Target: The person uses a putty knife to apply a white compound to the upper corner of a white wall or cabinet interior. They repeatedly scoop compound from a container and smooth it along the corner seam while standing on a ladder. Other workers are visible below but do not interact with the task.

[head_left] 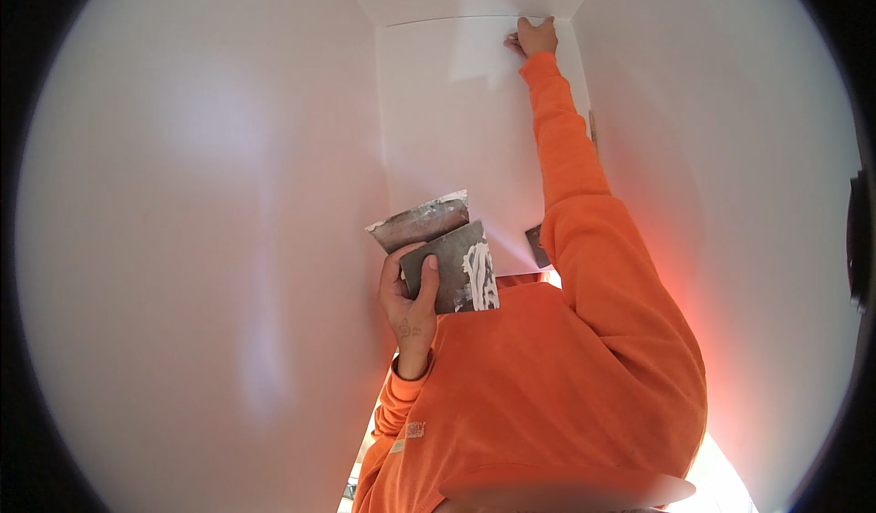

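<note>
My left hand [411, 301] is closed around two broad putty knives in front of my chest. The front putty knife [452, 271] has a grey blade with thick white filler smeared along its right edge. Behind it, fanned to the upper left, the other putty knife [422, 224] carries a white crust on its edge. My right arm stretches up to the far corner, where my right hand [538, 38] touches the white end wall [456, 102] just under a thin dark seam [456, 17]. Its fingers are curled in; whatever they may hold is hidden.
Smooth white walls rise close on the left [201, 239] and right [730, 193]. A dark flat piece [537, 246] shows beside my right sleeve. A narrow brownish strip [593, 130] lies along the right corner. Something dark [858, 239] stands at the right rim.
</note>
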`<act>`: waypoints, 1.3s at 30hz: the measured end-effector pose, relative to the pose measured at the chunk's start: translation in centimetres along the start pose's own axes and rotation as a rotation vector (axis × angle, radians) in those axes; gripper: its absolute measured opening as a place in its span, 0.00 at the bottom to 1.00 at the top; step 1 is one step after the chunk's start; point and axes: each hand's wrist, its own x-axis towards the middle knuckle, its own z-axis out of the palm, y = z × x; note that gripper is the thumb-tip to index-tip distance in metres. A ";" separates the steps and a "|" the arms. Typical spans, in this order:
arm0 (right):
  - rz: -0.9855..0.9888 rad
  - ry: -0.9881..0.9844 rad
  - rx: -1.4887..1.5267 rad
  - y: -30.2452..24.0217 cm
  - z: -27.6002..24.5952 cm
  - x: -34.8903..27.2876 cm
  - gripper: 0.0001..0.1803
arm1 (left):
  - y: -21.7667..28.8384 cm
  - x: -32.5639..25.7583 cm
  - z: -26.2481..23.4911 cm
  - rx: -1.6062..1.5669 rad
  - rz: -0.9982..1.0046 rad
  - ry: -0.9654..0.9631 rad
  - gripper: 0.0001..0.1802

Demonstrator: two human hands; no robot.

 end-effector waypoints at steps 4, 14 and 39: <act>-0.001 -0.043 0.040 0.8 1.3 -0.4 0.46 | 0.2 -0.2 -0.1 0.007 -0.033 -0.003 0.11; 0.024 0.009 0.139 0.9 0.0 -0.2 0.50 | 0.6 0.1 0.0 0.035 0.001 -0.028 0.12; -0.124 -0.132 0.175 0.1 3.8 -4.7 0.36 | 0.3 0.3 -0.2 0.008 0.018 -0.046 0.11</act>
